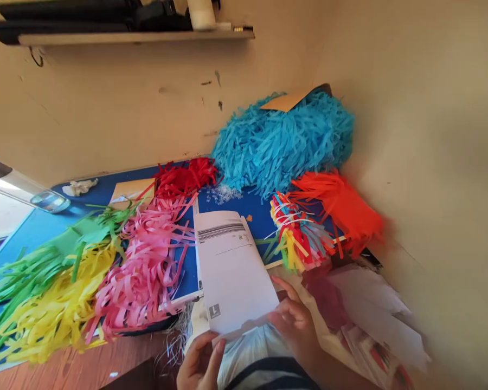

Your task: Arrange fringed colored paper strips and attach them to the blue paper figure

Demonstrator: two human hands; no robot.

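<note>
A white printed paper sheet [232, 271] is held up over the front of the blue table [32, 230]. My right hand [295, 320] pinches its lower right edge, fingers closed on it. My left hand [200, 362] grips the sheet's bottom left corner from below. Bar-like black print runs across the sheet's top and a small logo sits near its bottom left. Fringed tissue paper lies around it: pink strips [146, 265] to the left and a multicolour bundle [299, 235] to the right.
Green strips [52, 254] and yellow strips [49, 309] spread at the left, red strips [185, 179] behind. A big blue fringe pile [282, 141] fills the corner, orange fringe [344, 208] beside it. Loose papers [370, 319] lie at the right. A shelf [134, 35] hangs above.
</note>
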